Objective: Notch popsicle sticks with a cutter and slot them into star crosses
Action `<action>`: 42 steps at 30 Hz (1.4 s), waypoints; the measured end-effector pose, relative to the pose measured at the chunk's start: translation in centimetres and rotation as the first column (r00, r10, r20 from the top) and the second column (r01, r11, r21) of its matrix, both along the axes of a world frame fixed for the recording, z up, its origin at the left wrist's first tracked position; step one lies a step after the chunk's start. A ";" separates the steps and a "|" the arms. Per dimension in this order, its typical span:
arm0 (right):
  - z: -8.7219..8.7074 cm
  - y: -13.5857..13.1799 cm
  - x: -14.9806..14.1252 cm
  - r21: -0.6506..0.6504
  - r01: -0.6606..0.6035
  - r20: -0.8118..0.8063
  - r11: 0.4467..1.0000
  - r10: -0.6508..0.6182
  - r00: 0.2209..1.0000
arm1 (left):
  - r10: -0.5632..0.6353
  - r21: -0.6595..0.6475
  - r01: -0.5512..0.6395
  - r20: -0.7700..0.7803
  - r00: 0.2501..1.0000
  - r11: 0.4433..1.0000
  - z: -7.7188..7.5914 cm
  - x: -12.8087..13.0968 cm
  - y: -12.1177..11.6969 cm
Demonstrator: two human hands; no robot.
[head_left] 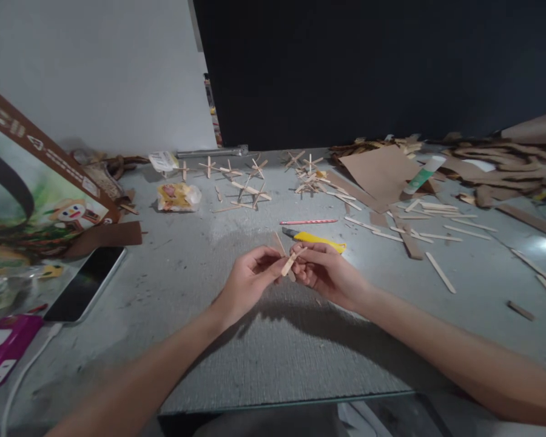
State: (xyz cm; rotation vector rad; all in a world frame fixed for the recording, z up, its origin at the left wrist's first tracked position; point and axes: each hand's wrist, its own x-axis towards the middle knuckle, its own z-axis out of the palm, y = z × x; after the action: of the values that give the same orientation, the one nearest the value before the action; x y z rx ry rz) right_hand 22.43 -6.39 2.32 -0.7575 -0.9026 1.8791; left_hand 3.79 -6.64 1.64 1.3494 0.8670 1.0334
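Observation:
Small wooden craft sticks [289, 264], crossed over one another, are pinched between both hands above the table. My left hand [259, 270] grips them from the left with thumb and fingers closed. From the right, my right hand [323, 271] holds the same pieces with its fingers curled; some of the sticks are hidden by the fingertips. Just beyond the hands lies a yellow utility knife [318, 240], with a red-and-white pencil [308, 222] behind it. Further back stand several crossed-stick pieces [257, 167], and more are piled together [310, 179].
Loose craft sticks [440, 272] and brown cardboard [377, 176] cover the right side, with a glue stick [424, 175] leaning there. At left are a phone [86, 284], a purple object [9, 349], a white cable and a printed bag [50, 176]. A yellow packet [177, 198] lies behind.

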 end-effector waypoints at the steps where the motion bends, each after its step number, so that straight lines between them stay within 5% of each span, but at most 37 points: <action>1: 0.0 0.0 0.0 0.000 0.002 0.005 1.000 -0.002 1.000 | 0.015 0.000 -0.015 -0.006 1.000 1.000 0.0 0.1 0.0; 15: -0.1 0.5 0.4 0.026 -0.001 0.028 1.000 0.001 1.000 | 0.109 0.134 -0.094 -0.111 0.988 0.987 -0.7 -0.4 0.8; 20: 0.1 1.2 1.3 0.046 0.115 -0.010 0.992 -0.114 0.993 | 0.155 0.178 -0.122 -0.188 0.970 0.976 -1.2 -1.9 2.3; 26: -0.5 1.8 1.5 0.011 0.275 -0.023 0.961 -0.275 0.961 | 0.431 0.560 -0.133 -0.443 0.786 0.818 -2.5 -4.8 4.8; 31: -0.6 1.5 1.1 0.044 0.296 0.031 0.954 -0.297 0.954 | 0.520 0.559 -0.177 -0.545 0.658 0.810 -3.7 -5.7 5.6; 34: -0.5 1.2 0.8 0.064 0.263 0.054 0.963 -0.266 0.962 | 0.621 0.600 -0.272 -0.506 0.599 0.752 -3.1 -5.2 5.0; 36: -0.6 1.0 0.5 0.079 0.265 0.064 0.961 -0.270 0.961 | 0.620 0.622 -0.276 -0.444 0.646 0.733 -2.0 -4.1 4.1; 39: -0.8 0.7 0.0 0.127 0.265 0.076 0.956 -0.276 0.958 | 0.367 0.540 -0.129 -0.361 0.857 0.832 -0.1 -1.5 2.2; 42: -0.9 0.2 -0.5 0.242 0.260 0.099 0.935 -0.290 0.952 | 0.265 0.471 -0.113 -0.272 0.925 0.875 1.1 1.5 0.8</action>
State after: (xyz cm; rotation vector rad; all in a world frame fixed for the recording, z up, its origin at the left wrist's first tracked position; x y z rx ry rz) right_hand 21.94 -6.17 1.40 -0.8293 -1.0173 1.4653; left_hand 5.27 -5.80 2.78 1.8980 1.0686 1.2338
